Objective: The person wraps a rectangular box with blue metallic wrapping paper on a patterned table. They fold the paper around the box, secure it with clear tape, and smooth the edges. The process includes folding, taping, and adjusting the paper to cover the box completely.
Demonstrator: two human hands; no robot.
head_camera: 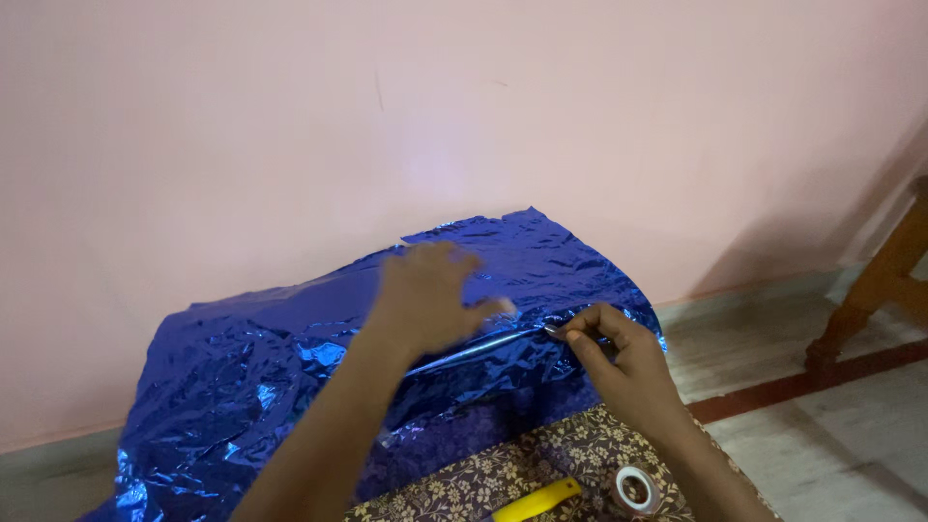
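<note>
My left hand [430, 295] lies flat and open on the crinkled blue foil sheet [242, 377], near the middle of the frame; it is blurred, so I cannot tell exactly how the fingers press. My right hand [619, 362], right of center, pinches the foil along a raised fold, thumb and forefinger closed on the edge. The foil drapes over something bulky that fills the lower left and center of the frame, its top corner rising against the pink wall [290, 126]. At the bottom center sits a brown flowered cloth [503, 474], and on it lie a yellow tool [536, 501], perhaps a cutter, and a roll of tape [636, 488] just beside my right wrist. A wooden chair leg [875, 290] stands at the right edge.
</note>
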